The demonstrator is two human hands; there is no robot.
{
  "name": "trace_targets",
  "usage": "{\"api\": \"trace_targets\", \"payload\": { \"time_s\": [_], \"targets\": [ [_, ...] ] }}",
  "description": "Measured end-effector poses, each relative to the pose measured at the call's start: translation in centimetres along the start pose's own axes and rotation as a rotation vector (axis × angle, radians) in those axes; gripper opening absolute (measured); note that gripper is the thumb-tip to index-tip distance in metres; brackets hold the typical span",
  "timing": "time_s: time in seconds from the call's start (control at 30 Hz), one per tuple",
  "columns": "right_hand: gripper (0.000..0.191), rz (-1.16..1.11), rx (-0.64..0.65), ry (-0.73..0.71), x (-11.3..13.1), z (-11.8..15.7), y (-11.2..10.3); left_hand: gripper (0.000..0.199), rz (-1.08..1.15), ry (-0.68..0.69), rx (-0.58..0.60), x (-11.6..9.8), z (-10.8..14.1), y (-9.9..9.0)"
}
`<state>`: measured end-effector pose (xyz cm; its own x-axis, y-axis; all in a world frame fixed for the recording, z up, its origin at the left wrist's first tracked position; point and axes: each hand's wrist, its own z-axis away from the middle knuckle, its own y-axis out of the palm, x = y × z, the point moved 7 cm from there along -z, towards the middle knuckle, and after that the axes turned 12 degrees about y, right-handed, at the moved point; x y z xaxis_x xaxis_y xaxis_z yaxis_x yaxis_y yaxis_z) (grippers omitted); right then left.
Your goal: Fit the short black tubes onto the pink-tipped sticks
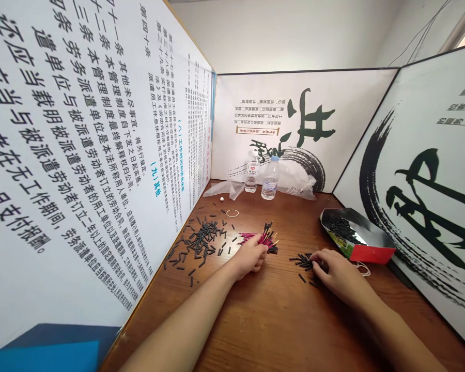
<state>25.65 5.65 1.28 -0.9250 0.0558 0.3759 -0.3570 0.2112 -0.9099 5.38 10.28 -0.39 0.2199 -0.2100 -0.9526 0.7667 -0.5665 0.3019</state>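
A bundle of thin pink sticks (249, 236) with dark and gold ends lies at mid-table, and the closed fingers of my left hand (252, 256) are wrapped round it. To the right, my right hand (335, 271) rests at a small pile of short black pieces (301, 260). Its fingers are bent together at the pile's right edge, and what they pinch is too small to make out. A larger scatter of black pieces (203, 238) covers the table left of the bundle.
An open bag of black pieces (356, 235) lies at the right. Two water bottles (270, 181) and crumpled clear plastic (300, 186) stand along the back panel. A rubber band (232, 213) and a small white ball (222, 199) are nearer. Printed panels (248, 98) enclose the wooden table (256, 325).
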Motion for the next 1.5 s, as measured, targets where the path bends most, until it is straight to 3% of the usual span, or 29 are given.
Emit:
{"api": "trace_targets", "payload": {
  "time_s": [0.2,0.33,0.57,0.7,0.87,1.33,1.5],
  "targets": [
    [0.021,-0.091,-0.132,0.013,0.6,0.2,-1.6,0.025,0.003,-0.003,-0.006,0.0,0.0,0.0],
    [0.022,-0.264,-0.171,0.060,1.3,0.4,-1.3,0.026,-0.006,-0.007,-0.028,0.1,0.0,-0.1],
    [0.031,-1.004,-0.119,0.266,4.4,-2.3,1.9,0.023,-0.021,0.002,-0.013,0.2,-0.1,0.0],
    [0.032,-1.194,-0.161,0.323,6.2,-3.5,2.8,0.021,-0.003,0.003,-0.004,0.0,0.0,0.0],
    [0.027,-1.212,-0.248,0.262,7.5,-2.7,2.7,0.029,-0.004,0.015,0.014,-0.2,0.0,0.2],
    [0.028,-1.221,-0.206,0.236,7.4,-2.5,3.7,0.039,-0.030,0.011,0.034,-0.3,0.2,0.2],
    [0.028,-1.182,-0.222,0.256,7.2,-2.5,3.8,0.032,-0.030,0.013,0.034,-0.2,0.1,0.2]
  ]
}}
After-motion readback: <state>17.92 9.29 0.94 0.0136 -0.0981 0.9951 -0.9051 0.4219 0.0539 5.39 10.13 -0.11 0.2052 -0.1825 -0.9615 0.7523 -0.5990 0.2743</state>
